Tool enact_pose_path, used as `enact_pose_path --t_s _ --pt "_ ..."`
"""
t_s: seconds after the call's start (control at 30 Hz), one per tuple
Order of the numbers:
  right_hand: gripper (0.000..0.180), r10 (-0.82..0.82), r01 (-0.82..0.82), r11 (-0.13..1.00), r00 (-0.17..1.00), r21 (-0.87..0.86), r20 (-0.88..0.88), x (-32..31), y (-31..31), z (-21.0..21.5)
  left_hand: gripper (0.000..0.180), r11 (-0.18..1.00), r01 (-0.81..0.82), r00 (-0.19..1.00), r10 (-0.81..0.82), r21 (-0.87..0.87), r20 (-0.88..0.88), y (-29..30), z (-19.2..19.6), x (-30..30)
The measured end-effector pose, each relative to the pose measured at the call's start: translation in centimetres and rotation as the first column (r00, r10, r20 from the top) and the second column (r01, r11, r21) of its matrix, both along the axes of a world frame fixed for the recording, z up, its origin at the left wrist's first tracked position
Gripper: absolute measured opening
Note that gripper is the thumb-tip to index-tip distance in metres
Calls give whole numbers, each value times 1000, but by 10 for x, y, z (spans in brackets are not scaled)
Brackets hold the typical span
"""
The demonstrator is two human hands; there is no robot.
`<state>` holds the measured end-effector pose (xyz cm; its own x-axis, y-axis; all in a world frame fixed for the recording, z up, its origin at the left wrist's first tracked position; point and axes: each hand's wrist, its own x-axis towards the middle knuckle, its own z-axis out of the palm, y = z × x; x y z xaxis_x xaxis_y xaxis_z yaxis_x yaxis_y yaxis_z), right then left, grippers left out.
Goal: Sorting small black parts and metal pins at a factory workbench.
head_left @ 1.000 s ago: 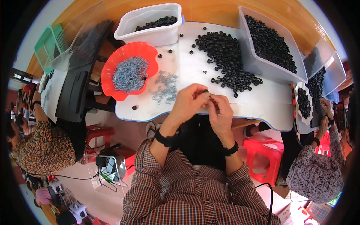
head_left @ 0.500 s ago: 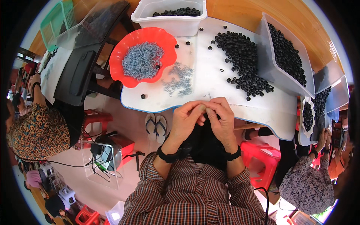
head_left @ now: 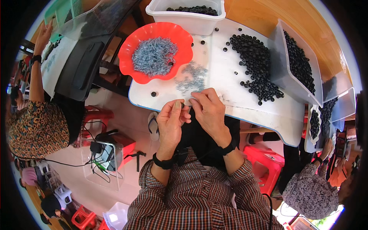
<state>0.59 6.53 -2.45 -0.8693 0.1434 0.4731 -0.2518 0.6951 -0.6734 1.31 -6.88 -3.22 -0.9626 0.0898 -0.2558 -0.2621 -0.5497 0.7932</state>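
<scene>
My left hand (head_left: 172, 122) is just in front of the table edge. Its thumb and forefinger pinch a small black ring (head_left: 182, 104), mostly hidden by the fingers. Beside it, my right hand (head_left: 210, 112) reaches to the edge, thumb and fingertips drawn together; whatever they hold is too small to make out. Just beyond these fingertips lies a loose patch of tiny grey metal springs (head_left: 191, 78). More such springs fill part of a red scalloped bowl (head_left: 123, 57) at the left. A spread of black rings (head_left: 256, 63) covers the table's right half.
A white tub (head_left: 186, 17) with black rings stands at the back, and a clear bin (head_left: 295, 86) of them leans at the right. Single rings dot the white table (head_left: 230, 92). Co-workers sit on both sides. A red stool (head_left: 264, 161) stands at my right.
My hands were together in front of the table edge and are now apart. The right one has moved forward to the edge, the left slightly left and down. The view has shifted a little.
</scene>
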Motion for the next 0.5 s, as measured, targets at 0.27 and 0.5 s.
enact_pose_path --t_s 0.27,0.5 --pt "15 -25 31 981 999 190 -33 -7 -4 -3 25 1000 9 1000 -9 14 19 -1 3 -1" --pt "18 0 35 942 994 334 -106 -11 -4 -9 26 998 25 1000 -26 52 14 -3 1 -2"
